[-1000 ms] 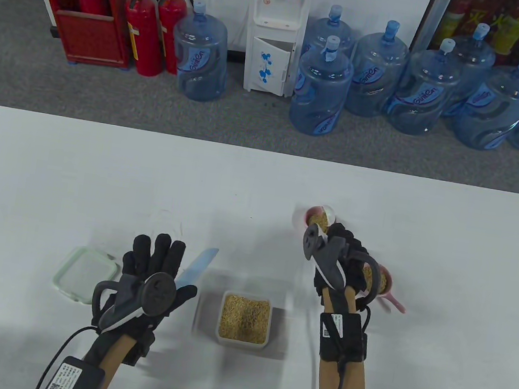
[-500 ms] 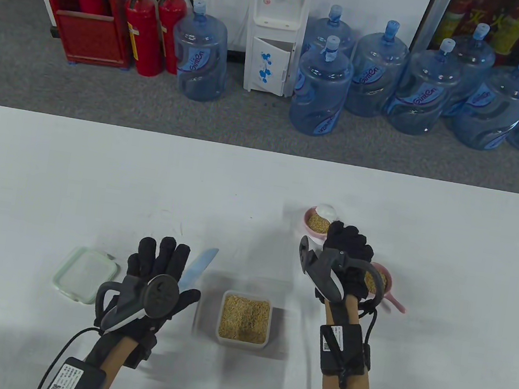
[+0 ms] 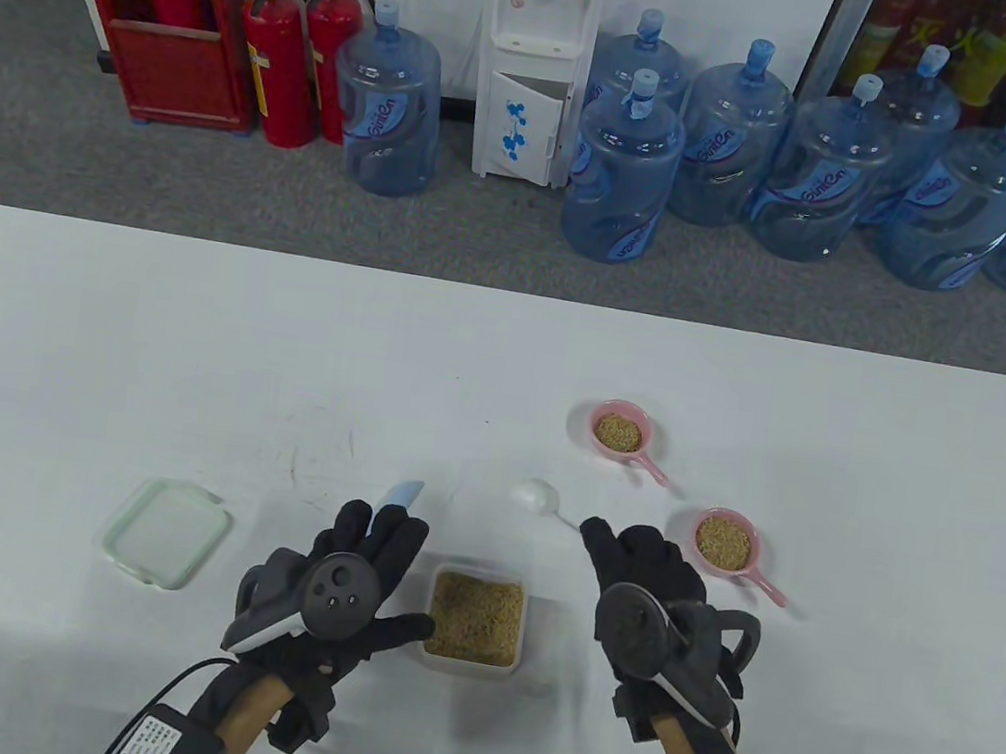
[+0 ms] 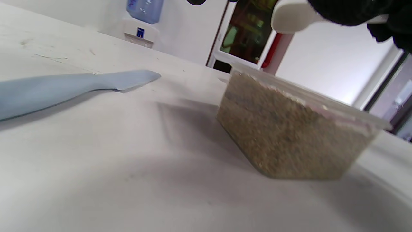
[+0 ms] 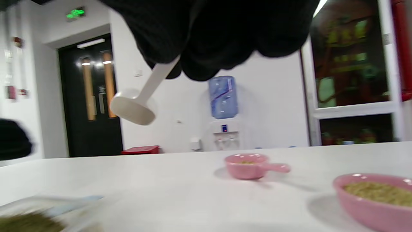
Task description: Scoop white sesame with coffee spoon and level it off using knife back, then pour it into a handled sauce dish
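- One white plastic spoon (image 3: pixel 537 495), round-bowled with a thin straight handle, is pinched in the curled fingers of the right hand (image 3: pixel 646 573); its bowl hangs above the table (image 3: pixel 192 324), just beyond the tub's far edge.
- One clear, square plastic tub (image 3: pixel 475 617) holds grainy tan sesame, near the table's near edge.
- One pale blue knife (image 4: pixel 64 90) with a smooth matte blade lies under the left hand (image 3: pixel 344 579); only its tip clears the fingers. Whether those fingers grip it or merely rest on it, I cannot tell; the thumb reaches to the tub's left rim.
- Two round pink dishes with stub handles, a far dish (image 3: pixel 618 431) and a near dish (image 3: pixel 724 543), hold sesame, right of the tub.
- One rounded square lid (image 3: pixel 163 532), pale green rimmed, lies flat towards the table's left edge.
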### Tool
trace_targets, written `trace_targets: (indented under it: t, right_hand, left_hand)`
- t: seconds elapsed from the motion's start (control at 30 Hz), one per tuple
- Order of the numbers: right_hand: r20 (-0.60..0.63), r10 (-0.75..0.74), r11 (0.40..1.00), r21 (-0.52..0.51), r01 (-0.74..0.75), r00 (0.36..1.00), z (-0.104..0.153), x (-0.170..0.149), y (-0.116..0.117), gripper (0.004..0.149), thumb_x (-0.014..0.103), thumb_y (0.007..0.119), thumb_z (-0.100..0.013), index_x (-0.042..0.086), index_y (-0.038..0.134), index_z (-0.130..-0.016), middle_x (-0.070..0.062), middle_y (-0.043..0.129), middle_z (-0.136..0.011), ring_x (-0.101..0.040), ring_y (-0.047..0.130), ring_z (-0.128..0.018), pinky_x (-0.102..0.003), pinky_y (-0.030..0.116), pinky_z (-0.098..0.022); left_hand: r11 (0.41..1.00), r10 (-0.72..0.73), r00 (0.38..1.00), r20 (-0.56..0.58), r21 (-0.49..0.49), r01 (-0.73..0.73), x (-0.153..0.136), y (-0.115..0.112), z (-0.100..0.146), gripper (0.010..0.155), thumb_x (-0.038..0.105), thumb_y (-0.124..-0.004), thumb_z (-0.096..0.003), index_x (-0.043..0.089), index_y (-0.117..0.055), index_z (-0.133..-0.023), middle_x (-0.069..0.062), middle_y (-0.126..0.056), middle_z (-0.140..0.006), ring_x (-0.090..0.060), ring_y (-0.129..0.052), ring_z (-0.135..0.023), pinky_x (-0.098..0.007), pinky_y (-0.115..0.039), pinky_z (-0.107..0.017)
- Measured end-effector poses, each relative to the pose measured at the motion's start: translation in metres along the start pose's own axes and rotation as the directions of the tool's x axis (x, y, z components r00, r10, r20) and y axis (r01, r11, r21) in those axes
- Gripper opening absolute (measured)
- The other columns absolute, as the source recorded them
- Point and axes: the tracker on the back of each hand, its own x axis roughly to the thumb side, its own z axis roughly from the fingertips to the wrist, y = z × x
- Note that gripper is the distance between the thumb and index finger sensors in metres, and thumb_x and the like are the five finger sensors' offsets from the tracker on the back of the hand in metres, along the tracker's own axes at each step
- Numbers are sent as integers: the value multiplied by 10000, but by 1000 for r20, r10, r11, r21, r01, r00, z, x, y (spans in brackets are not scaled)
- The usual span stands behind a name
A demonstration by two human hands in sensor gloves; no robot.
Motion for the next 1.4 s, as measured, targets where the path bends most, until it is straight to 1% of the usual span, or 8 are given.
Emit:
trace_targets:
  t: [0.13, 0.2, 0.3, 0.63, 0.9, 1.07, 1.17, 1.4]
  right_hand:
    - [135, -8, 1000, 23, 5, 991, 20, 8, 10, 442, 252, 762, -562, 280, 801, -1001, -110, 823, -944, -173, 901, -598, -404, 821, -499]
    - [198, 18, 996, 85, -36, 980, 23, 12, 15, 441, 250, 762, -561, 271, 804, -1000, -112, 820, -948, -177, 897, -604, -410, 817, -504]
    - [253, 79, 990, 96, -107, 964, 27, 19, 22, 441, 247, 758, -562, 264, 800, -1001, -110, 812, -956, -179, 895, -613, -412, 815, -512]
    - [285, 173, 960, 164, -226, 943, 30, 33, 37, 442, 268, 732, -571, 246, 800, -1007, -91, 840, -923, -159, 906, -579, -411, 824, -499]
    - [125, -68, 944, 329, 23, 990, 22, 32, 31, 437, 269, 724, -555, 132, 876, -942, -108, 944, -725, -125, 905, -392, -381, 839, -352]
    - [-73, -238, 878, 410, 247, 969, 19, 20, 36, 437, 272, 727, -552, 91, 901, -909, -91, 978, -601, -85, 893, -288, -345, 844, -254]
    - [-233, -345, 793, 446, 415, 909, 17, 9, 45, 437, 269, 721, -561, 79, 894, -914, -64, 993, -537, -62, 890, -237, -327, 846, -210]
    - [-524, -523, 528, 420, 738, 672, 20, -18, 70, 440, 261, 708, -577, 56, 870, -931, -41, 997, -493, -50, 895, -203, -323, 851, -186]
  left_hand:
    - [998, -4, 1000, 30, -58, 5, 7, -10, -4, 964, 668, -686, -446, 255, -244, -1197, -83, -227, -1275, -482, -180, -1142, -631, -352, -832]
    - [997, 6, 1000, 29, -82, -3, 7, -15, -7, 978, 668, -693, -441, 242, -242, -1196, -93, -232, -1274, -483, -183, -1144, -633, -352, -832]
    - [995, -8, 999, 31, -98, 11, 7, -20, -10, 992, 672, -694, -434, 228, -237, -1195, -98, -240, -1274, -481, -190, -1147, -635, -357, -832]
    - [989, 5, 1000, 24, -145, -1, 2, -28, -16, 997, 682, -681, -429, 218, -247, -1195, -100, -271, -1277, -490, -218, -1151, -636, -374, -831]
    - [989, -17, 1000, 23, -145, 20, 2, -27, -16, 992, 692, -672, -426, 229, -252, -1196, -93, -270, -1279, -492, -213, -1148, -634, -373, -831]
    - [989, -24, 999, 23, -143, 27, 3, -27, -16, 992, 695, -668, -426, 231, -250, -1197, -93, -269, -1279, -494, -211, -1147, -633, -371, -831]
    - [989, -30, 999, 24, -142, 33, 3, -27, -16, 991, 697, -665, -424, 235, -252, -1197, -91, -268, -1279, -493, -209, -1147, -633, -372, -832]
    - [989, -38, 999, 25, -141, 42, 3, -27, -15, 990, 703, -658, -424, 240, -248, -1197, -87, -264, -1280, -496, -207, -1146, -633, -369, -831]
